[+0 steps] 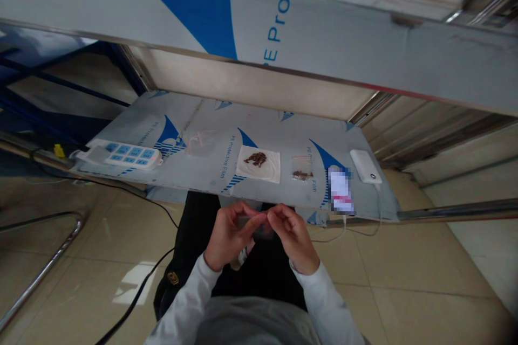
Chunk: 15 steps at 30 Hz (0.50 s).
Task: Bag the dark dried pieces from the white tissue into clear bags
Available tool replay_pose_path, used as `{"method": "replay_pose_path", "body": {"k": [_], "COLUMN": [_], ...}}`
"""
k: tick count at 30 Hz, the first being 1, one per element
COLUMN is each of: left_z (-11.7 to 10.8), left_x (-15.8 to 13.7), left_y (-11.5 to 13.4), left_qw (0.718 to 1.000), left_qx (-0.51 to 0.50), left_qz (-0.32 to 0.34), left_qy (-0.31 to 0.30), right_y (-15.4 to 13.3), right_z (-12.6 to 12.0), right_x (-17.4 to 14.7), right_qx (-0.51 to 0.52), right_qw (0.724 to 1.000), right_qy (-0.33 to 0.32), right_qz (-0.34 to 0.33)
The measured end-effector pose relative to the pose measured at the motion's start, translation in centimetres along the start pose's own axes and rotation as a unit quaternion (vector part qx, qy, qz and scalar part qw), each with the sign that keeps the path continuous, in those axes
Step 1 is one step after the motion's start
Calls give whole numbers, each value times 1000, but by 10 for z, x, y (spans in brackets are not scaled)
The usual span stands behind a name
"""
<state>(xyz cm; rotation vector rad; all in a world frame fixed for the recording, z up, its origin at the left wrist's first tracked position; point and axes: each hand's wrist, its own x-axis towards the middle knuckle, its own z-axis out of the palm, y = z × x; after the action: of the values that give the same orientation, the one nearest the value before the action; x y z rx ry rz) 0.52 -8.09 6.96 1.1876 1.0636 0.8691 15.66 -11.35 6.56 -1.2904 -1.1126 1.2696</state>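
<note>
Above my lap, just in front of the shelf edge, my left hand (231, 233) and my right hand (292, 236) meet with fingers pinched together. Between them is a small clear plastic bag (265, 230), its upper edge at the fingertips and partly hidden by them. On the shelf ahead lies a white square sheet (265, 175) bearing a pile of small brown pieces (256, 159). To its right is another clear bag (302, 168) with similar brown pieces inside. Some clear plastic (197, 143), apparently bags, lies further left.
The film-covered shelf (210, 113) carries a white power strip (134, 155) at left. A phone (341, 191) and a white power bank (365, 166), both with cables, sit at right. An upper shelf (324, 38) overhangs the back. A black cable (137, 294) crosses the floor.
</note>
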Motion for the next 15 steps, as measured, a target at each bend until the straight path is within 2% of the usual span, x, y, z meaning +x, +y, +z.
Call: {"method": "replay_pose_path", "body": {"k": [8,12,15], "left_z": [0,0,3], "left_x": [8,9,9], "left_y": [-6,-7,-6], "left_qw": [1000,999,1000], "left_qx": [-18,29,16], "left_qz": [-9,5,5], "left_qy": [-10,14,0], "right_y": [2,0,-2], "right_z": [-15,-19,-16], "right_x": [6,10,9], "right_qx": [-13,-4,4], "right_qw": [999,999,999], "right_qy": [49,15,10], "right_qz": [17,31,34]}}
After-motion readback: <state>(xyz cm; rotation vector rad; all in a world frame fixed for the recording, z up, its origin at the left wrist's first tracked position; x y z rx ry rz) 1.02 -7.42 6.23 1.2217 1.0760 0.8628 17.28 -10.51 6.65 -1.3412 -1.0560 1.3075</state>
